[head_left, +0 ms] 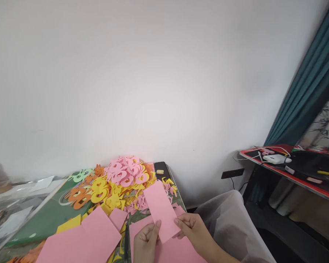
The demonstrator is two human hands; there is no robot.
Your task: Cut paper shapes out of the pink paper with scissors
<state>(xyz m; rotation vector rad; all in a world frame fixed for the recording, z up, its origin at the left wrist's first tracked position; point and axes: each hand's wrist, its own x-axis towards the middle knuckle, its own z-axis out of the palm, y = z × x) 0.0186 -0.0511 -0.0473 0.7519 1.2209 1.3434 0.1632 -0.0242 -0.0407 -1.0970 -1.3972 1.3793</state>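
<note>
I see the pink strip point(160, 211) at lower middle of the frame. The left hand point(146, 241) and right hand point(193, 230) both pinch it closed between fingers. Pink sheets point(79, 237) lie lower left; cut paper shapes point(123, 179) pile behind.

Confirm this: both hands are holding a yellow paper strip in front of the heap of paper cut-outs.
No, the colour is wrong. The head view shows the left hand and right hand holding a pink paper strip, not a yellow one, in front of the heap of paper cut-outs.
</note>
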